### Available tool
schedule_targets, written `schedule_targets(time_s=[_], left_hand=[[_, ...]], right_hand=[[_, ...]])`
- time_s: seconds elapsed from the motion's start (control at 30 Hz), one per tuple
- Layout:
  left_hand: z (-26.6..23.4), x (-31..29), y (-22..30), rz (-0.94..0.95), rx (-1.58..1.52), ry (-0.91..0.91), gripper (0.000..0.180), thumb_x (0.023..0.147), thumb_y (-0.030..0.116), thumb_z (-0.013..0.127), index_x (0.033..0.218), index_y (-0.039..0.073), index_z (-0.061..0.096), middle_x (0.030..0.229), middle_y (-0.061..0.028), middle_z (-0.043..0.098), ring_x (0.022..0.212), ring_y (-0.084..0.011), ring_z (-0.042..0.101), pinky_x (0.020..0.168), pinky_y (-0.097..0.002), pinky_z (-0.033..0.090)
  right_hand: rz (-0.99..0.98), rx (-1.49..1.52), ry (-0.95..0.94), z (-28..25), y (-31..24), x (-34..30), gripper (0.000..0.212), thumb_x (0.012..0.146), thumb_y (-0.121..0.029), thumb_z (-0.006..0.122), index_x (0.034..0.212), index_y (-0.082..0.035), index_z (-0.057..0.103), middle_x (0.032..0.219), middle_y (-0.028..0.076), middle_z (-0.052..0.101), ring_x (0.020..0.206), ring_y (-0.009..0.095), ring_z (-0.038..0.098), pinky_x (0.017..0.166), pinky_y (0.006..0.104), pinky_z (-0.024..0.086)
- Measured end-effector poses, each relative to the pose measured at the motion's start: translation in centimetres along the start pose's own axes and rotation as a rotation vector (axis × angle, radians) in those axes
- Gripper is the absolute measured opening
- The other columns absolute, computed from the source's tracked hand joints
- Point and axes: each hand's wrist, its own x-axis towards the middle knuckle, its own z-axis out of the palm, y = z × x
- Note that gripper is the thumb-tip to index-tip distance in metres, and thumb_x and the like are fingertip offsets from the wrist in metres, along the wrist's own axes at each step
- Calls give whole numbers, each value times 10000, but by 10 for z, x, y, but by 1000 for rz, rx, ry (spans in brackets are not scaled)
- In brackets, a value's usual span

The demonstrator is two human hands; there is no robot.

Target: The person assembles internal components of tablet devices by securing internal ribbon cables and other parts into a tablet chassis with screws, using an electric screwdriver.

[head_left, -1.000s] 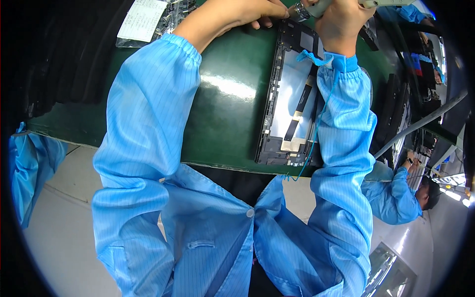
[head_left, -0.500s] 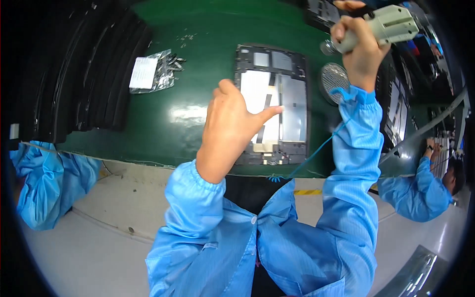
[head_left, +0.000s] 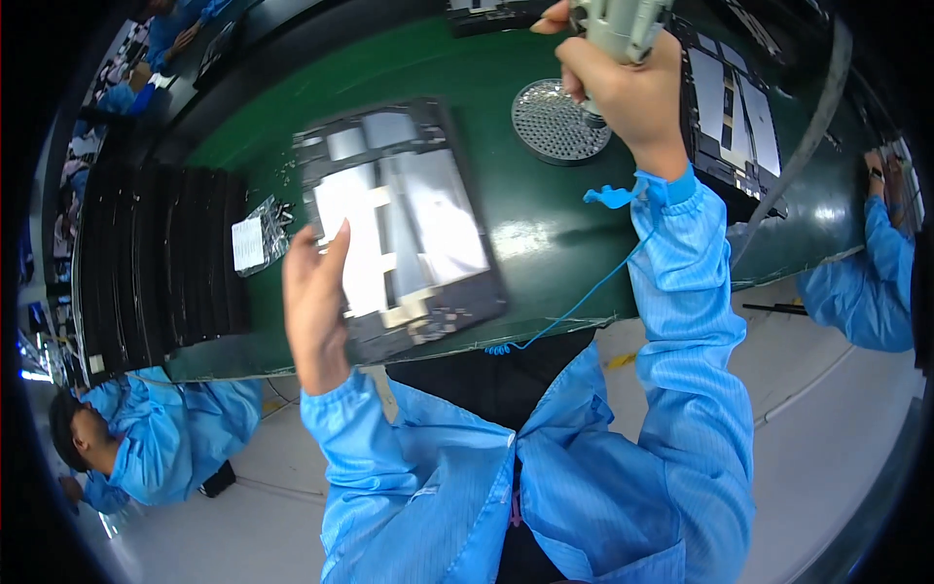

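My left hand grips the left edge of an opened tablet, thumb over its face and fingers at the side. The tablet has a black frame with silvery-white panels; it lies tilted and slightly blurred above the green bench. My right hand is wrapped around a pale electric screwdriver, whose lower end points down at a round perforated screw tray. Whether the bit touches the tray cannot be made out. Some fingertips show beside the screwdriver; whose they are is unclear.
Black panels stand in a row at the left, beside a clear bag of small parts. Another opened tablet lies to the right, near a grey cable. A blue coiled cord runs from my right wrist. Co-workers sit on both sides.
My left hand has closed on the tablet's edge, and the tablet has turned and shifted left. The screwdriver has swung from a sideways tilt to pointing down over the round tray. The view has turned.
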Motion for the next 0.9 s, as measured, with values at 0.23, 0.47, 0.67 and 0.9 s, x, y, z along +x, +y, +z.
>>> schedule_targets(time_s=[0.23,0.47,0.67,0.9], left_hand=[[-66,123,76,147,46,31,393,956,297,682,1156,-38,633,1065,-118,710,901,-164,696,808,-293,545],[-65,334,92,-32,-96,9,258,960,273,681,1056,33,675,1030,-82,708,924,-212,665,885,-348,520],[-47,434,53,-239,166,-133,216,971,224,620,1032,22,664,1032,-113,713,961,-215,663,893,-379,518],[34,419,69,172,1245,427,385,920,407,626,1087,75,725,1142,-207,697,1036,-388,680,902,-471,527]], right_hand=[[-109,-87,-2,-10,14,3,244,809,52,588,1036,59,678,964,140,732,571,105,595,496,251,471],[-7,-130,33,-23,10,-1,279,807,93,577,1081,66,623,975,166,708,581,101,577,505,242,464],[97,-92,94,-27,18,-9,311,790,98,569,1096,44,580,991,144,663,752,155,624,653,280,504],[116,-41,83,-27,20,-5,316,767,91,597,1078,32,597,990,123,656,933,226,679,815,346,551]])
